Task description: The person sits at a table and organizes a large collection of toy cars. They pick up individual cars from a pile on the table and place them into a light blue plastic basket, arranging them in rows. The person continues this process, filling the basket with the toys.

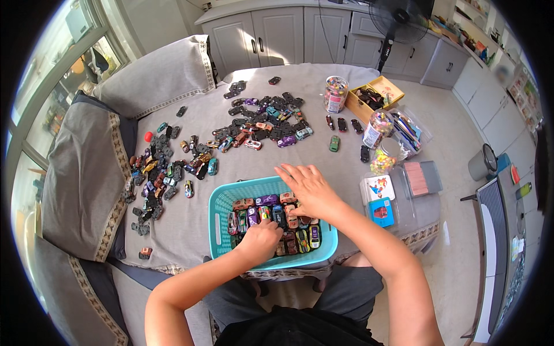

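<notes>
- left hand point(263, 241): grip bunched over toy cars point(314, 236); clamping cannot be told.
- right hand point(310, 189): grip apart; bumping the turquoise basket point(328, 242) could dislodge toy cars.

Toy cars point(264, 211) partly hidden beneath the left hand point(262, 239), fan point(402, 16) cut off above

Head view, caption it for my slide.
Left hand and right hand over a turquoise basket of toy cars, more cars strewn across grey cloth.
</notes>
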A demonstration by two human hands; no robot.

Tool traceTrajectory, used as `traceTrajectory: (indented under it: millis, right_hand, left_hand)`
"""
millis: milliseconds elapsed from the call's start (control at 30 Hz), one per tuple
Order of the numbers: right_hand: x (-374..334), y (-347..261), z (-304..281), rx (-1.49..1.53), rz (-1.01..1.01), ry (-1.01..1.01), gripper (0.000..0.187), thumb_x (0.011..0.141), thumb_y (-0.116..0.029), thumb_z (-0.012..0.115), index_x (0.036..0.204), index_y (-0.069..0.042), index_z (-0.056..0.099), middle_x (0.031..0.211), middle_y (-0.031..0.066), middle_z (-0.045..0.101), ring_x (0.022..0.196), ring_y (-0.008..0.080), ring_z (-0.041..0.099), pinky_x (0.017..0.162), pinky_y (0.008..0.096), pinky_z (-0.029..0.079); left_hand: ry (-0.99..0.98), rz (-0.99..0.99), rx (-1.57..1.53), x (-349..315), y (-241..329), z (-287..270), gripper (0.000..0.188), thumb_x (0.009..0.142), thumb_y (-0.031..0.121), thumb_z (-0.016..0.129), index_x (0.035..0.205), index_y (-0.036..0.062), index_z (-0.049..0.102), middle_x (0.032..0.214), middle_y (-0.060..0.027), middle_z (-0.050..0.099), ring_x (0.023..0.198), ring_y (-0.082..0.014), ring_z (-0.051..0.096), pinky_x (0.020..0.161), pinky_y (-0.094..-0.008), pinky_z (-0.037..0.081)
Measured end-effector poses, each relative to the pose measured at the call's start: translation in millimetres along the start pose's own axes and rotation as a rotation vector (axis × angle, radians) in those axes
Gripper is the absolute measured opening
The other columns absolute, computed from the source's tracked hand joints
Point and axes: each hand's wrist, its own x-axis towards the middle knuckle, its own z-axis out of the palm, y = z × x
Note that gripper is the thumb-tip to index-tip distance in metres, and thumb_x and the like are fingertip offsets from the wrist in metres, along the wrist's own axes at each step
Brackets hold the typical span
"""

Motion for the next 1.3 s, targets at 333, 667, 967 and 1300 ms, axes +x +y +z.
traceTrajectory:
  millis: [333,667,967,1300]
  right_hand:
    - [-1.7,-3.3,-2.0,-0.012,0.011,0.024,0.108,0.063,-0.036,0.083,0.149,-0.008,0.023,0.144,0.0126,0.036,0.121,0.0299,0.044,0.106,0.0454,0.031]
    - [-4.1,-2.1,2.0,-0.007,0.014,0.032,0.109,0.064,-0.031,0.081,0.151,-0.008,0.019,0.144,0.013,0.036,0.121,0.0297,0.043,0.107,0.0483,0.03]
    - [-3.0,-3.8,-0.1,0.005,0.02,0.04,0.104,0.065,-0.029,0.081,0.149,-0.008,0.024,0.143,0.0131,0.038,0.121,0.0292,0.044,0.106,0.0466,0.03]
    - [-3.9,-2.2,1.0,-0.033,0.008,0.054,0.105,0.065,-0.031,0.081,0.149,-0.006,0.023,0.14,0.0136,0.04,0.119,0.0291,0.046,0.105,0.0481,0.032]
  left_hand:
    - [-0.217,-0.536,-1.015,38.9,30.2,2.5,0.028,0.079,0.012,0.075,0.092,-0.0039,0.057,0.079,-0.0116,0.066,0.066,-0.0166,0.065,0.058,-0.0315,0.055]
    - [-0.031,-0.396,-0.634,62.3,53.9,20.2,0.028,0.079,0.021,0.074,0.077,-0.0049,0.064,0.071,-0.017,0.066,0.063,-0.0297,0.065,0.061,-0.0411,0.053]
    - [-0.032,-0.389,-0.598,61.3,48.8,32.1,0.025,0.083,0.022,0.07,0.08,-0.0032,0.07,0.07,-0.018,0.067,0.064,-0.0304,0.066,0.062,-0.0397,0.052]
    - [-0.014,-0.357,-0.405,21.6,-14.5,-30.9,0.014,0.08,0.016,0.07,0.085,0.003,0.073,0.075,-0.0135,0.07,0.068,-0.0306,0.067,0.067,-0.0377,0.053]
